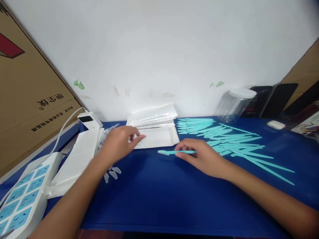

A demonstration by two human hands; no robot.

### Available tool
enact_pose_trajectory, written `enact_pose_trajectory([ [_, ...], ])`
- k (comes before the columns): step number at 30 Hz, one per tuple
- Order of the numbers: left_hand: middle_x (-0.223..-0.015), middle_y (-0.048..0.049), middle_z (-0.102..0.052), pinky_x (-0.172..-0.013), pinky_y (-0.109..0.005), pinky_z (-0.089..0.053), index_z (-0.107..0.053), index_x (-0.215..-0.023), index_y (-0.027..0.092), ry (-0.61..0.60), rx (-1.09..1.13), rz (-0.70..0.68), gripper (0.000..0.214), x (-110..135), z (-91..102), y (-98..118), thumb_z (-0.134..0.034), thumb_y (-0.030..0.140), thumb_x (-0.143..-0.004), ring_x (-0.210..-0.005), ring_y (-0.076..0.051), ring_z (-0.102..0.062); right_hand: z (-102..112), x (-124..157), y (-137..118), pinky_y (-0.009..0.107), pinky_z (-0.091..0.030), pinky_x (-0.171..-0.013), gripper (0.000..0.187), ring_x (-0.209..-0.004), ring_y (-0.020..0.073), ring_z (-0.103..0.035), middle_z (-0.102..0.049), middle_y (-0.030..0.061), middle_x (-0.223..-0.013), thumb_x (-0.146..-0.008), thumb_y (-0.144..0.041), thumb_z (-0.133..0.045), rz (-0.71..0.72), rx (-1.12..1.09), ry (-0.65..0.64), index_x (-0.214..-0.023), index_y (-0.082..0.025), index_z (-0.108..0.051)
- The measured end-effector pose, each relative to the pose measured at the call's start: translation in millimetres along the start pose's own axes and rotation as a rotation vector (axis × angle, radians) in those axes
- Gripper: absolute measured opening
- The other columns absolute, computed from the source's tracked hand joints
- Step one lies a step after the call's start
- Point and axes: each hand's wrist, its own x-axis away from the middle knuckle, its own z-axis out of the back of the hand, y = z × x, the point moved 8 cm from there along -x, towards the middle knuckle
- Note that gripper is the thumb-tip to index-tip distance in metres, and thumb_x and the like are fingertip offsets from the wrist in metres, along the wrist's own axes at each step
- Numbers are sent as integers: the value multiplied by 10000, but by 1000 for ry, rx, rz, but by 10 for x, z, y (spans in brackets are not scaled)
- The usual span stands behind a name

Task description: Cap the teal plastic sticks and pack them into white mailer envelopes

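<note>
Stick [172, 152] (teal) clamped in R hand [199, 156], L hand [118, 142] apart, loosely open nr wht pkts [158, 137].

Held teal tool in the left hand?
No, the teal tool is pinched in the right hand, with the left hand apart from it.

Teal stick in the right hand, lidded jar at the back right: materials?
Teal stick: probably molded plastic, satin finish; even color, smooth outline.
Jar: clear and glossy, see-through with highlights; plastic or glass, can't tell.
Its lid: likely plastic, opaque white, smooth.
</note>
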Motion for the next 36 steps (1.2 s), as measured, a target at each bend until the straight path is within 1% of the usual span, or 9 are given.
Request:
enact_pose_trajectory([
  [4, -686, -15, -637, -552, -277, -378, -840, -914, 268, -546, -43, 186, 329, 134, 160, -742, -772, 577, -824, -602, -178, -547, -59, -15, -62, 360, -508, -799, 166, -949, 228, -649, -758, 34, -986, -1043, -378, -660, 119, 160, -23, -1003, -252, -760],
  [7, -681, -7, -557, -550, -276, -358, -855, -889, 272, -636, -37, 265, 326, 202, 208, -1024, -845, 546, -713, -598, -171, -499, -126, -45, -71, 391, -496, -818, 176, -948, 253, -614, -755, 51, -934, -1054, -357, -646, 198, 266, -14, -1018, -236, -768],
  [12, -721, 15, -480, -563, -270, -344, -852, -889, 294, -705, -17, 290, 342, 230, -50, -984, -892, 479, -605, -609, -164, -471, -52, -100, -21, 447, -498, -941, 188, -1029, 284, -609, -757, 87, -1033, -1028, -325, -686, 267, 334, 89, -1163, -218, -764],
  [17, -724, 4, -473, -567, -286, -311, -831, -798, 264, -750, -28, 338, 260, 264, -195, -1013, -866, 455, -626, -615, -174, -468, 439, -106, 37, 433, -509, -890, 207, -969, 274, -647, -776, 78, -977, -1050, -357, -634, 254, 390, 233, -1022, -221, -787],
  [21, -706, 0, -485, -569, -288, -306, -813, -793, 238, -782, -1, 313, 266, 291, -195, -969, -846, 481, -689, -618, -171, -450, 928, -91, 202, 419, -511, -810, 265, -918, 285, -667, -794, 90, -942, -1043, -368, -591, 147, 518, 394, -946, -211, -781],
  [23, -710, -5, -511, -578, -284, -328, -797, -804, 226, -804, 44, 266, 299, 302, -166, -881, -808, 521, -759, -630, -169, -454, 1051, -99, 327, 422, -510, -794, 284, -920, 297, -670, -801, 97, -955, -1032, -373, -573, 77, 588, 392, -938, -207, -783],
  [27, -723, -10, -579, -601, -268, -393, -754, -825, 229, -805, 180, 178, 314, 294, -38, -666, -762, 542, -847, -661, -171, -498, 1079, -134, 625, 441, -509, -793, 279, -972, 342, -664, -799, 118, -958, -985, -348, -573, -34, 765, 229, -958, -207, -812],
  [32, -753, 1, -591, -633, -247, -428, -686, -869, 220, -554, 377, 67, 264, 122, 159, -329, -766, 470, -898, -681, -147, -503, 1196, -136, 956, 457, -510, -834, 308, -983, 350, -660, -800, 136, -999, -972, -301, -534, -74, 882, 162, -996, -205, -825],
  [36, -790, -11, -661, -625, -245, -460, -639, -936, 201, -383, 615, 68, 275, 31, 81, -75, -738, 458, -947, -658, -127, -545, 1326, -148, 1202, 464, -501, -867, 327, -1000, 347, -649, -789, 138, -1023, -960, -312, -518, -96, 824, 154, -1023, -219, -825],
])
